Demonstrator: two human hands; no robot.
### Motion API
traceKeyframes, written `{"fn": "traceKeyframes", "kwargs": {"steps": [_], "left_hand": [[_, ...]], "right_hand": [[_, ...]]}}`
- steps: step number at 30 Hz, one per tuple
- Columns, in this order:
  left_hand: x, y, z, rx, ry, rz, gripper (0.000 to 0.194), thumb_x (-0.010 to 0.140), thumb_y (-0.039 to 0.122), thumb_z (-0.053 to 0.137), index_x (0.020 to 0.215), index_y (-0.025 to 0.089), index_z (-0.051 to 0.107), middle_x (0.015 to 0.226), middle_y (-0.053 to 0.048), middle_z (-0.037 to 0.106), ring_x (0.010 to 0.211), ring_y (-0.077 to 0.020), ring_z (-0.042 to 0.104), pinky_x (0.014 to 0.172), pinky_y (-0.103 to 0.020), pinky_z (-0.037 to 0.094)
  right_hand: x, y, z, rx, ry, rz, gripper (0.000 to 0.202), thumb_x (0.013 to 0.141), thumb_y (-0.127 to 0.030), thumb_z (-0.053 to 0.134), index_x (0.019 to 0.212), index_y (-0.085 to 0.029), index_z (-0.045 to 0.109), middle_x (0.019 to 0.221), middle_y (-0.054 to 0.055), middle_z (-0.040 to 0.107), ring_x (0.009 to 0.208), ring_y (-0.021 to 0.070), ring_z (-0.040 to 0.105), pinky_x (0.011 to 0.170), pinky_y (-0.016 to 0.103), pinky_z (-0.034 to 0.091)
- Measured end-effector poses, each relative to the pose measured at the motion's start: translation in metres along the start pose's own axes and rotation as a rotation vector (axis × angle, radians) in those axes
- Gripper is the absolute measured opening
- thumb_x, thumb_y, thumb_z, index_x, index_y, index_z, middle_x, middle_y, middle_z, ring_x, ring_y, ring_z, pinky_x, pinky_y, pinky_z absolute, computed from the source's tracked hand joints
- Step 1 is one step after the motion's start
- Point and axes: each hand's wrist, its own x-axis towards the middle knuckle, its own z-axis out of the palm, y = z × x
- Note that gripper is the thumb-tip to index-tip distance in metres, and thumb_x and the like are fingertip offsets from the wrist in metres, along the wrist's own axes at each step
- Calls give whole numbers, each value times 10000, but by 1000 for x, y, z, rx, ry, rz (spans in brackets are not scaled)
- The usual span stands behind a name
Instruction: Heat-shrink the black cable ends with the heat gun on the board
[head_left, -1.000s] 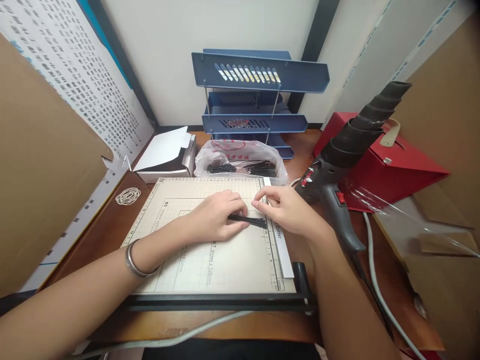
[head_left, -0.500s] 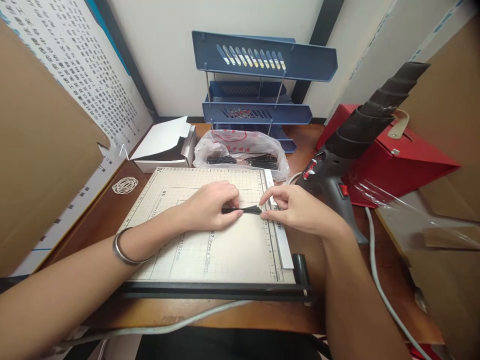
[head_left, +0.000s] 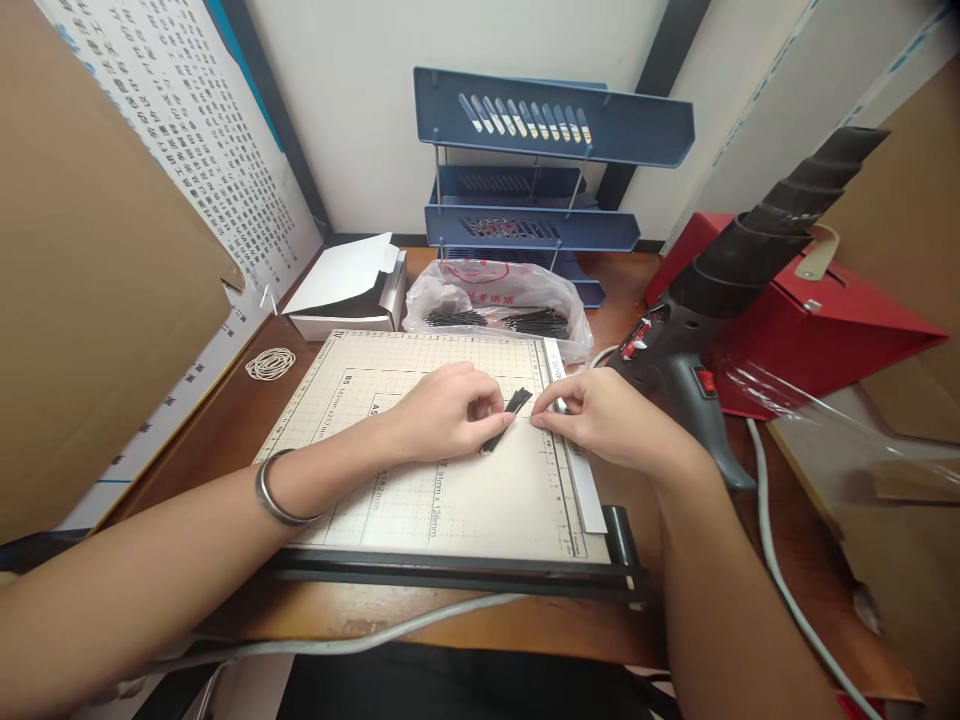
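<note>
Over the cream gridded cutting board (head_left: 480, 510), my left hand (head_left: 457, 412) pinches a small bundle of short black pieces (head_left: 517, 402) between thumb and fingertips. The bundle slants, its upper end toward the back right. Just to its right is my right hand (head_left: 592, 408), thumb and index fingertips close together near the board's ruled right edge; whether anything small lies between them is hidden. More black pieces (head_left: 534, 322) lie in a clear plastic bag (head_left: 510, 275) behind the board.
An open white box (head_left: 341, 285) and a coiled white cord (head_left: 270, 364) are at the left. Blue trays (head_left: 555, 120) stand behind. A black heat gun (head_left: 694, 340), red box (head_left: 847, 320) and grey cable (head_left: 765, 520) occupy the right.
The black bundle has turned from nearly level to slanted in my left hand. My right fingertips have drawn together and stand apart from the bundle. The whole view has shifted slightly.
</note>
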Motion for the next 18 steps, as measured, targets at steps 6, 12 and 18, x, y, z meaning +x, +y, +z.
{"fn": "traceKeyframes", "kwargs": {"steps": [6, 12, 18], "left_hand": [[-2, 0, -5, -122, -111, 149, 184, 957, 305, 607, 967, 208, 763, 844, -20, 736, 813, -173, 624, 837, -336, 458], [-1, -5, -4, -51, -32, 100, 174, 923, 339, 670, 842, 193, 717, 731, -2, 664, 744, -167, 578, 756, -318, 426], [-1, -8, -3, -7, -54, 95, 191, 900, 369, 723, 836, 191, 696, 682, 24, 592, 722, -156, 548, 731, -301, 387]], "right_hand": [[1, -2, 0, -31, 9, -2, 210, 880, -379, 649, 877, -270, 828, 619, -12, 569, 591, 128, 407, 619, 302, 307], [0, -8, 2, -71, 37, -8, 281, 898, -446, 650, 797, -233, 804, 600, -8, 586, 579, 122, 418, 601, 309, 295], [0, -14, 4, -88, 39, 20, 300, 863, -510, 684, 818, -237, 801, 579, -14, 557, 583, 126, 429, 592, 306, 288]]}}
